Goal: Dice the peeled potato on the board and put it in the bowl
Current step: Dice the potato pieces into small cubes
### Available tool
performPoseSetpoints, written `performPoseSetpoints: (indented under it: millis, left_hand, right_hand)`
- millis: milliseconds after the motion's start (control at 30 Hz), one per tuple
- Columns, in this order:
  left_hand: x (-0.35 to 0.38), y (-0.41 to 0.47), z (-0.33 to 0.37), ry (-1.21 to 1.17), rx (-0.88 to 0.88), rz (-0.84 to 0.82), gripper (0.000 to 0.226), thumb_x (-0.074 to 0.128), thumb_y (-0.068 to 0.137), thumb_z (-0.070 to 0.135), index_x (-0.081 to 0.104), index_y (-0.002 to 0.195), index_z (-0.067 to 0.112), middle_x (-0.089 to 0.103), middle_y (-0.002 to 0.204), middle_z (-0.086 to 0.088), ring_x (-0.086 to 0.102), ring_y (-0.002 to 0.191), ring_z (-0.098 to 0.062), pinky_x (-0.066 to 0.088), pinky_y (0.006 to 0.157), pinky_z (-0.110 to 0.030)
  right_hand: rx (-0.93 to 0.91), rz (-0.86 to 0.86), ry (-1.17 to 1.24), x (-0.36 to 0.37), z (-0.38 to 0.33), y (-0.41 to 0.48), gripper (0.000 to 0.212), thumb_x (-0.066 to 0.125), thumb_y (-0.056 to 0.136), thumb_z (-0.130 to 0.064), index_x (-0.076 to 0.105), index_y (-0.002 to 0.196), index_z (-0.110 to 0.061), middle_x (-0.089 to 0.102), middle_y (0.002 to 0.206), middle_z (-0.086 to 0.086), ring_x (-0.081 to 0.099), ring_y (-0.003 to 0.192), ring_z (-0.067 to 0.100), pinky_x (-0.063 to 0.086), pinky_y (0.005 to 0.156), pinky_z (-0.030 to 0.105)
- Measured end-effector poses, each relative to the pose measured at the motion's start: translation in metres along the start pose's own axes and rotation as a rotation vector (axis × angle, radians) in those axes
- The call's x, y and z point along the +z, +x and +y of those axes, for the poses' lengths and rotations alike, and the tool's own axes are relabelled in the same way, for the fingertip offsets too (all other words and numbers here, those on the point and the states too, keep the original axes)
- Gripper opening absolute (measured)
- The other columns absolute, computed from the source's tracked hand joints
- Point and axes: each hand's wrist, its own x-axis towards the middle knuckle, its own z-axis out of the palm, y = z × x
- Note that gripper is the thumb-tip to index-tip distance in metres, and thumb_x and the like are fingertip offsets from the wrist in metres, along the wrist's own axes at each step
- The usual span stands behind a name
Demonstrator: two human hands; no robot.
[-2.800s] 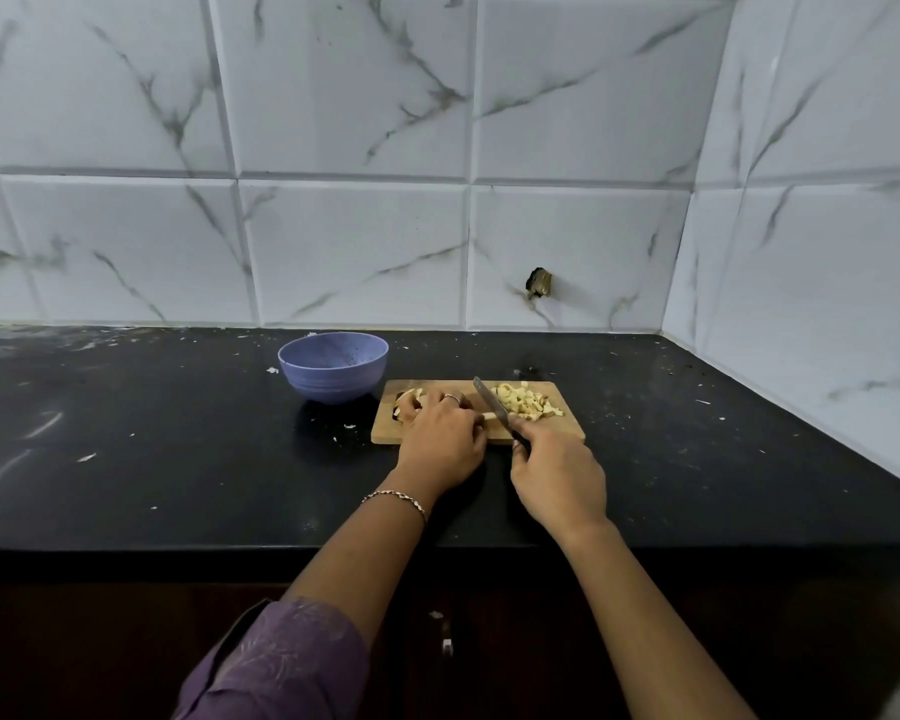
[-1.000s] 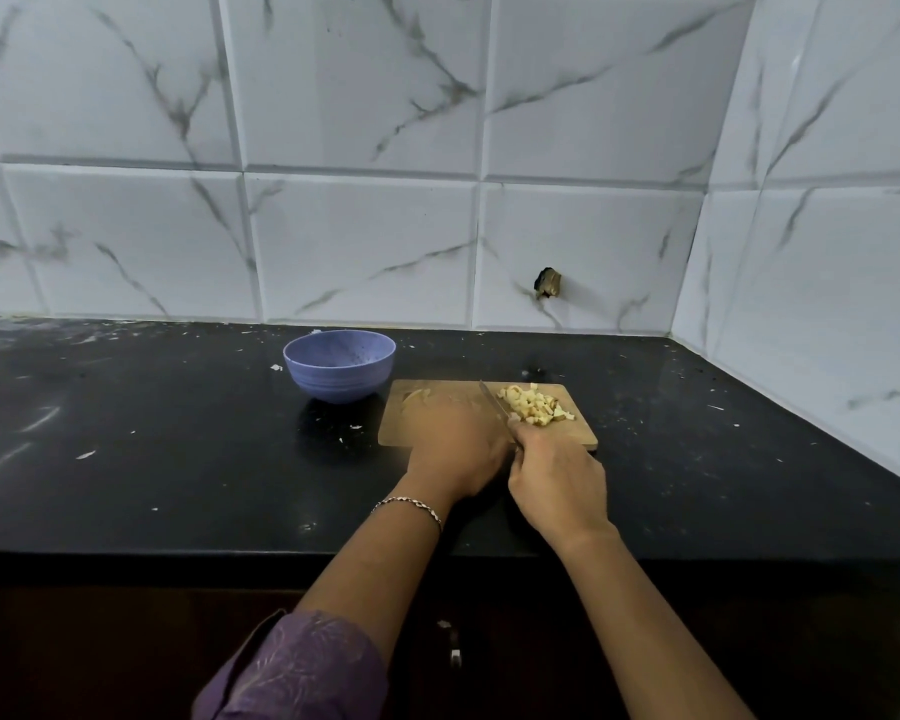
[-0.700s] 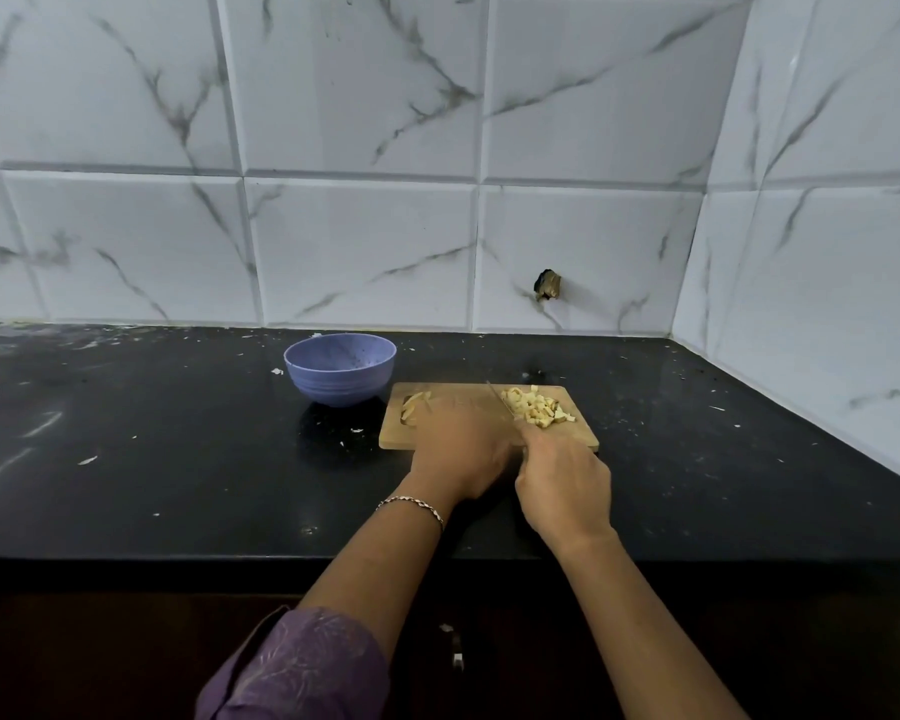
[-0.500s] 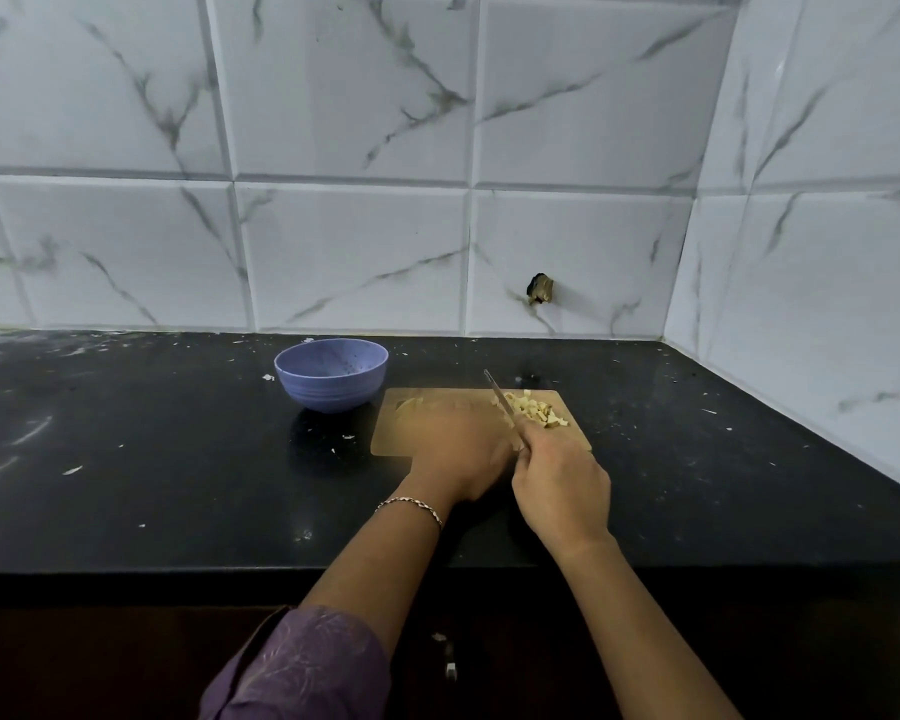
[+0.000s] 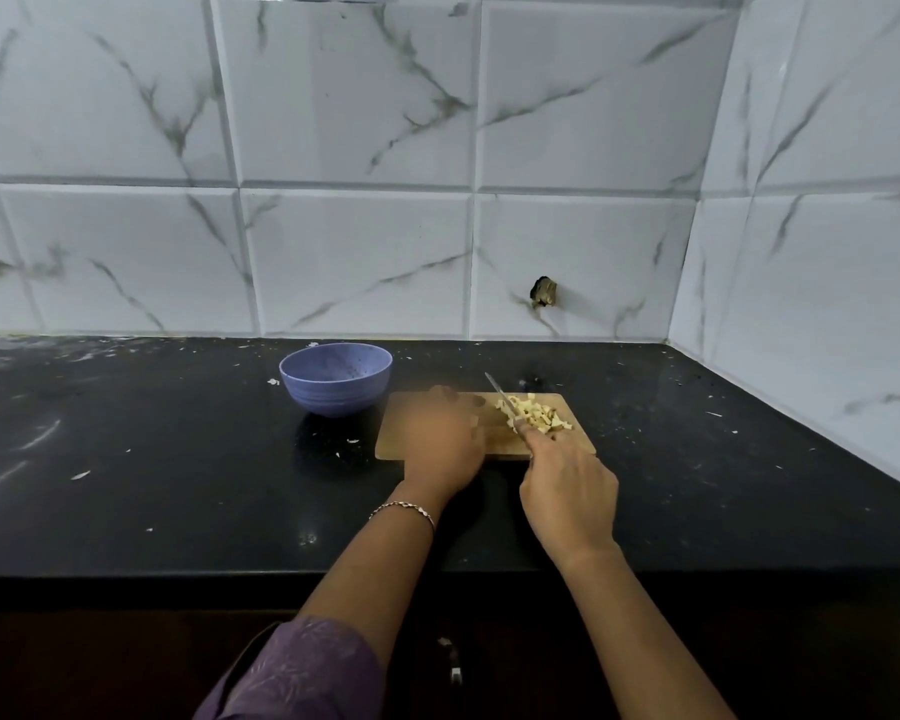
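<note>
**Left hand blurry, knife tip up again**

Turned from sharp to blurry at the left hand (image 5: 440,439), over the near middle of the board (image 5: 390,431). Lost sight of the long potato bits and the ring that showed by its fingers before. Dipped the knife (image 5: 501,398) low to the board a second ago in the right hand (image 5: 567,491), then lifted its tip again, up over the cut potato pile (image 5: 536,415).

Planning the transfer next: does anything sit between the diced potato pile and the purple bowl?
Only the left hand, blurred over the board's left half, lies between the diced potato and the bowl. Nothing else visible does.
</note>
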Motion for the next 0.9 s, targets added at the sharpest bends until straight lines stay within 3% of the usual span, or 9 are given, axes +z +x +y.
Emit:
performPoseSetpoints:
  millis: [267,467,567,733,900]
  left_hand:
    - [0.000,0.007,0.010,0.125,0.232,-0.030,0.047,0.046,0.097,0.022,0.043,0.140,0.041,0.026,0.151,-0.003,0.025,0.138,-0.025,0.017,0.107,-0.049]
    - [0.005,0.017,0.011,0.182,0.315,-0.020,0.035,0.054,0.096,0.030,0.053,0.129,0.041,0.027,0.151,0.001,0.025,0.137,-0.023,0.010,0.107,-0.049]
    - [0.011,0.023,0.014,0.241,0.368,-0.038,0.041,0.054,0.097,0.036,0.047,0.136,0.046,0.023,0.153,0.000,0.022,0.139,-0.023,0.005,0.105,-0.048]
    - [0.013,0.035,0.018,0.268,0.215,-0.064,0.063,0.056,0.096,0.036,0.025,0.151,0.036,0.018,0.155,-0.008,0.017,0.142,-0.028,0.011,0.111,-0.053]
    - [0.010,0.044,0.016,0.312,0.183,-0.120,0.052,0.054,0.095,0.035,0.039,0.146,0.036,0.018,0.154,-0.008,0.017,0.140,-0.029,0.011,0.109,-0.052]
  right_hand:
    - [-0.028,0.027,-0.047,0.000,0.003,0.001,0.051,0.045,0.100,-0.011,0.046,0.145,-0.035,0.058,0.104,-0.001,0.059,0.082,0.018,0.039,0.065,0.029]
    - [-0.018,-0.005,-0.041,-0.002,0.003,0.003,0.047,0.044,0.101,-0.014,0.046,0.145,-0.033,0.057,0.114,-0.001,0.060,0.090,0.017,0.047,0.072,0.029]
    - [-0.017,-0.011,-0.034,-0.004,0.002,0.003,0.046,0.045,0.101,-0.014,0.048,0.143,-0.032,0.057,0.118,0.001,0.061,0.093,0.017,0.048,0.075,0.030]
    - [-0.027,-0.014,-0.061,-0.003,0.002,0.004,0.051,0.044,0.102,-0.014,0.041,0.149,-0.033,0.056,0.114,0.001,0.059,0.088,0.016,0.048,0.072,0.029]
    - [-0.048,-0.024,-0.074,-0.002,0.002,0.004,0.054,0.040,0.103,-0.012,0.034,0.151,-0.035,0.054,0.114,0.001,0.057,0.088,0.016,0.045,0.073,0.029]
